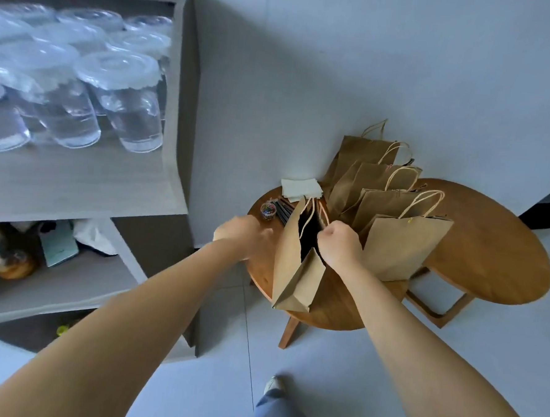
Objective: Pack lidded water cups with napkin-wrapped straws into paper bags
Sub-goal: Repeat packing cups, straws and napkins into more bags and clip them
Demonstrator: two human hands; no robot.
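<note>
Right hand (340,244) grips the open bag (291,261); left hand (243,235) is curled beside it, can't tell on what. Three bags (403,245) look packed, but cups (113,92) wait on the shelf (75,183).

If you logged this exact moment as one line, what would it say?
right hand: grips open bag rim | left hand: beside bag, grip unclear | lidded cups: on shelf | napkins, straws: on table

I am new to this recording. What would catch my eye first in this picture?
First, the open paper bag at the front of the round wooden table, its mouth held apart by the right hand, with the left hand beside it. Next, the lidded water cups crowded on the shelf at upper left.
</note>
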